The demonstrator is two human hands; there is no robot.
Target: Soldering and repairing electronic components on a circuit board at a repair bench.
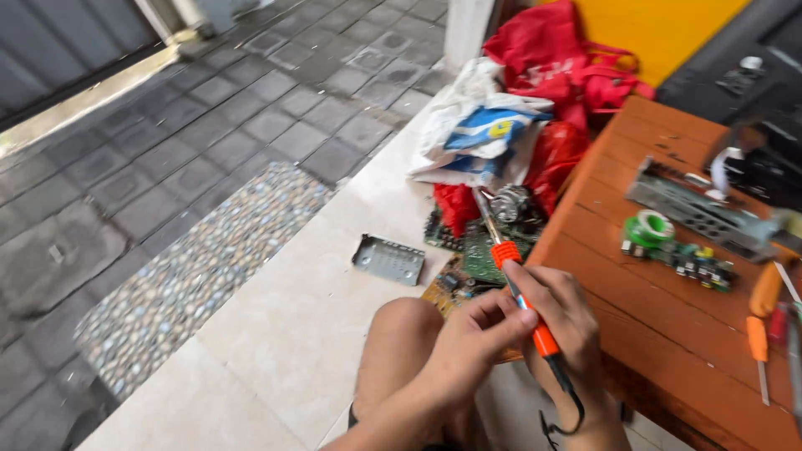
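Note:
My right hand [561, 313] grips an orange-and-black soldering iron [525, 301] by its handle, its metal tip pointing up and away toward the pile of circuit boards [483, 252] on the floor. My left hand [469, 342] meets it from the left, fingertips pinched against the iron's handle just below the orange collar. Both hands hover over my bare knee [403, 321], beside the corner of a low orange wooden table [635, 301]. The iron's black cord [568, 409] loops down under my right wrist.
On the table lie a green circuit board [697, 263], a green solder spool [653, 227], a perforated metal bracket [697, 209] and orange-handled screwdrivers [758, 334]. A metal plate [388, 259] rests on the pale tile floor. Red and white bags [518, 100] are heaped behind the boards.

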